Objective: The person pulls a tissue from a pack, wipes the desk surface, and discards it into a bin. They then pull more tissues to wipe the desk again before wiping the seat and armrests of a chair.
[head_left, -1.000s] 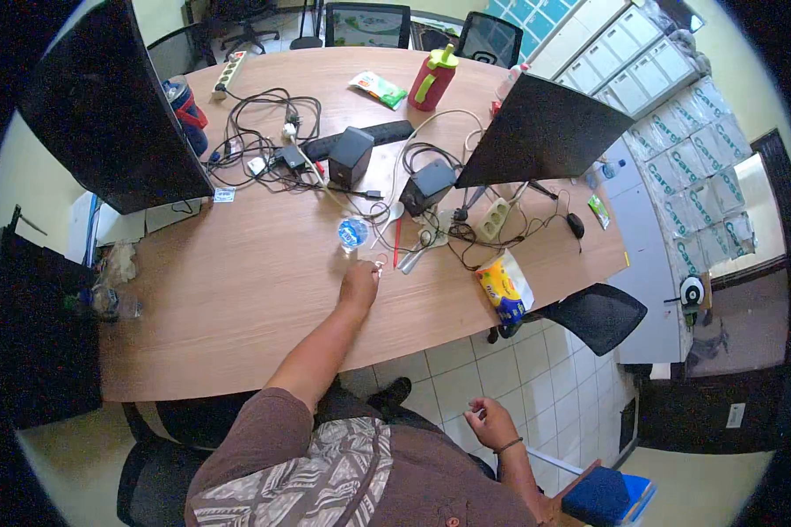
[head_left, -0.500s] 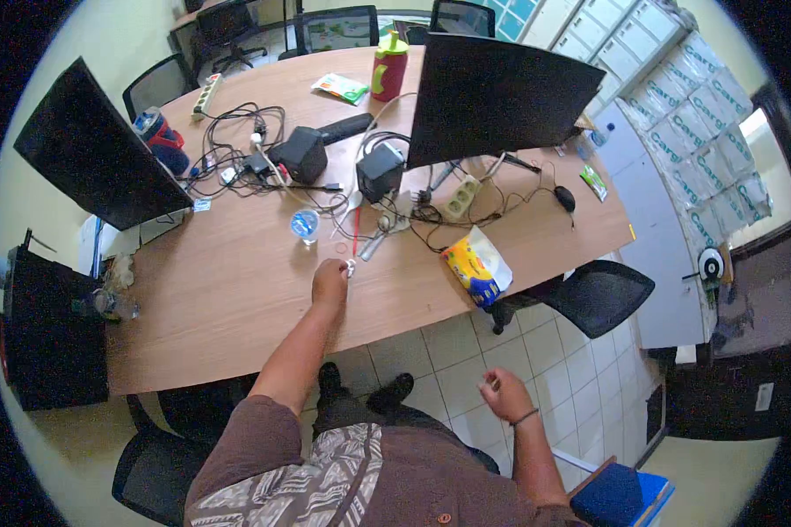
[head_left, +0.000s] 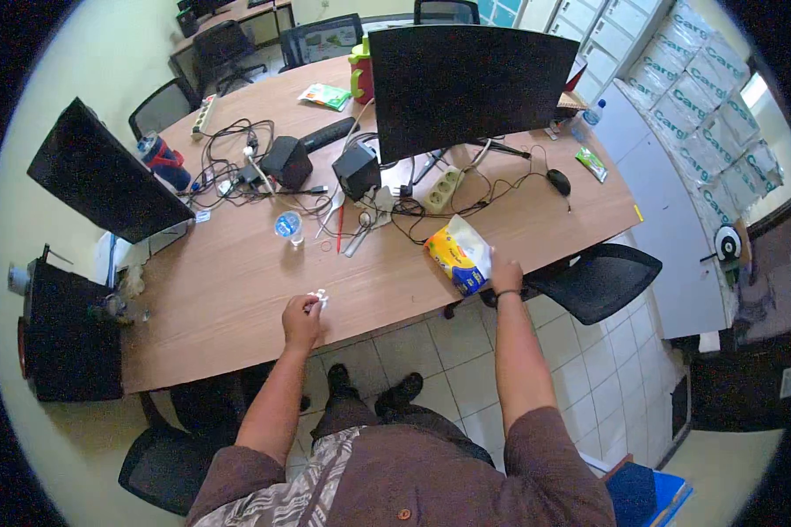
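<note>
My left hand [head_left: 301, 323] is closed on a small crumpled white piece [head_left: 319, 299], just over the table's near edge. At the right, my right hand [head_left: 505, 273] touches the right side of the yellow and blue tissue pack [head_left: 459, 256]; its fingertips are partly hidden against the pack, so their grip is unclear. White tissue shows at the top of the pack. Beyond my left hand stand a clear plastic cup [head_left: 289, 227] with a blue print, a red stick [head_left: 340, 230] and a spoon [head_left: 358, 239].
A large monitor [head_left: 475, 92] stands at the back, another monitor [head_left: 110, 169] at the left. Tangled cables, black speakers [head_left: 287, 163] and a power strip [head_left: 444, 190] lie between. A mouse [head_left: 558, 182] is at the right, a chair [head_left: 602, 279] by the right edge.
My left hand has drawn back toward the near edge and left with the white piece. My right hand has risen from beside my body to the tissue pack. The view has shifted slightly.
</note>
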Demonstrator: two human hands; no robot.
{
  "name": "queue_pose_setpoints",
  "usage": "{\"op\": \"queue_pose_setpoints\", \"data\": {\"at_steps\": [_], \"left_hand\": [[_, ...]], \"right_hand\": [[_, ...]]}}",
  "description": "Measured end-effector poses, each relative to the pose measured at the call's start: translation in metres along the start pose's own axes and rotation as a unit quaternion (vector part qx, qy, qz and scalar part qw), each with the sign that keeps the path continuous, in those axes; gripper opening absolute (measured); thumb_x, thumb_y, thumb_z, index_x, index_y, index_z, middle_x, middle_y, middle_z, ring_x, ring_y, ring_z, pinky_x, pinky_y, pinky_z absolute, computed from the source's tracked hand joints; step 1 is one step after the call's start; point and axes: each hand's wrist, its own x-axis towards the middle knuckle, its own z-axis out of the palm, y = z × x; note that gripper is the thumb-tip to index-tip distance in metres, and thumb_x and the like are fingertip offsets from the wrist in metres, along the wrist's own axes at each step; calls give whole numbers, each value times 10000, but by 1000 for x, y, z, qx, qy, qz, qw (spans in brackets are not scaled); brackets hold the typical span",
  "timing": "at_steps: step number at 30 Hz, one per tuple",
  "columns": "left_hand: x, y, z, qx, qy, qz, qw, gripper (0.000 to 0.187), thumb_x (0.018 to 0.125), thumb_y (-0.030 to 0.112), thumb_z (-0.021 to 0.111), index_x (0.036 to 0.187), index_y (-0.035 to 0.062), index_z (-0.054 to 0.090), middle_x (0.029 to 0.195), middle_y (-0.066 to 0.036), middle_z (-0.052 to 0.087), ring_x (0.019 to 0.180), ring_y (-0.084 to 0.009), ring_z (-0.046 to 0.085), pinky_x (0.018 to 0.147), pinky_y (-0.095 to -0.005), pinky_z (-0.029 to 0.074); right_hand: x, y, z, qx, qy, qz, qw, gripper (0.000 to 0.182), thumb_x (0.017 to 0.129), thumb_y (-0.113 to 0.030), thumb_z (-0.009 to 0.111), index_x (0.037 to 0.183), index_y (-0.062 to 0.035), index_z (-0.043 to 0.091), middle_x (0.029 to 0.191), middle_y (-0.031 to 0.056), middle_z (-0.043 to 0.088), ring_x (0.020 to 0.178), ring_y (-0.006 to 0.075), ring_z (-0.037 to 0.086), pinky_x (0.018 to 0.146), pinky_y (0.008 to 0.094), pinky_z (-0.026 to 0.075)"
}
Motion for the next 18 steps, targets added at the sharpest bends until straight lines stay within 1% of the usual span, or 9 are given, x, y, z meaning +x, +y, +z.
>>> {"op": "queue_pose_setpoints", "data": {"at_steps": [2, 4, 6, 8, 10, 11, 13, 16, 18], "left_hand": [[-17, -10, -25, 12, 18, -23, 1000, 129, 789, 103, 735, 897, 39, 710, 939, -139, 685, 856, -287, 664, 775, -367, 532], [-29, -22, -46, 27, 38, -48, 998, 138, 798, 119, 738, 907, 39, 711, 945, -133, 689, 861, -271, 669, 775, -353, 534], [-44, -37, -67, 26, 24, -119, 992, 158, 813, 148, 739, 922, 37, 712, 948, -115, 699, 855, -237, 674, 770, -337, 533], [-53, -40, -84, 32, 34, -148, 988, 172, 811, 152, 745, 940, 43, 715, 938, -110, 705, 862, -227, 671, 780, -331, 528], [-60, -43, -96, 35, 40, -175, 983, 187, 809, 155, 750, 959, 48, 717, 927, -104, 711, 870, -217, 668, 790, -324, 524], [-63, -46, -99, 41, 47, -174, 983, 200, 815, 165, 744, 969, 41, 714, 919, -104, 705, 845, -210, 666, 779, -322, 524], [-64, -64, -100, 51, 45, -193, 979, 230, 827, 161, 729, 1013, 27, 709, 911, -105, 699, 826, -214, 663, 771, -330, 525], [-60, -78, -98, 63, 57, -135, 987, 254, 827, 137, 719, 1051, 21, 702, 912, -115, 696, 842, -220, 664, 776, -334, 523], [-46, -94, -95, 51, 34, -159, 985, 277, 828, 145, 709, 1082, 35, 705, 932, -143, 697, 853, -249, 668, 780, -346, 523]], "right_hand": [[24, 6, 17, 28, -118, 153, 981, 666, 780, -576, 670, 1039, 38, 670, 1103, 293, 647, 1095, 427, 604, 953, 465, 466], [49, 29, 40, -26, -144, 94, 985, 653, 763, -588, 675, 1023, 10, 689, 1112, 316, 638, 1101, 436, 610, 938, 458, 482], [87, 78, 83, -1, -45, 51, 998, 593, 781, -548, 693, 995, 5, 691, 1054, 303, 657, 1024, 424, 637, 884, 462, 498], [58, 17, 13, 207, 110, 21, 972, 472, 834, -458, 697, 930, 3, 668, 900, 234, 677, 843, 344, 655, 794, 433, 509], [20, -51, -46, 386, 135, -70, 910, 360, 900, -366, 669, 944, -13, 608, 836, 129, 615, 764, 236, 583, 743, 388, 492], [3, -67, -56, 390, 126, -69, 910, 360, 900, -366, 669, 944, -13, 608, 836, 129, 615, 764, 236, 583, 743, 388, 492], [-28, -88, -68, 517, 105, -150, 836, 291, 988, -309, 576, 1020, -21, 546, 942, 48, 565, 840, 122, 525, 747, 305, 453], [-96, -120, -75, 477, 20, -53, 877, 271, 982, -266, 592, 1066, -19, 518, 921, 40, 563, 851, 141, 536, 754, 306, 457], [-158, -134, -50, 577, -37, -87, 811, 428, 865, -357, 742, 1033, -21, 537, 987, 71, 557, 867, 186, 555, 779, 345, 491]]}}
